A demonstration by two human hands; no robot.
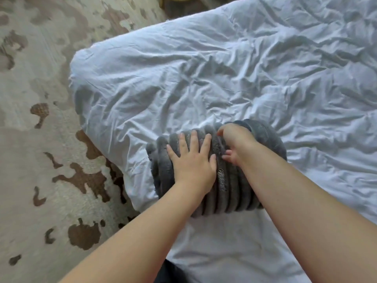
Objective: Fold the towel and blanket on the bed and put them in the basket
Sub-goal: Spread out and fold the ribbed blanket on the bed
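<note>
Left hand (191, 160) lies flat on a dark grey, thick-ribbed plush blanket (224, 190), fingers straight and spread, palm pressing down. Right hand (234, 139) sits just beside it, fingers curled into the fabric and gripping a fold near the bundle's far edge. The blanket is folded into a compact, puffy block of stacked layers whose rounded edges show at its left end. It rests on the wrinkled white bed (204, 78), close to the person and near the mattress's left side. Its long axis runs roughly left to right across the view; the ribs cross it, far to near. A beige rug with brown patches (40, 139) covers the floor to the left.
</note>
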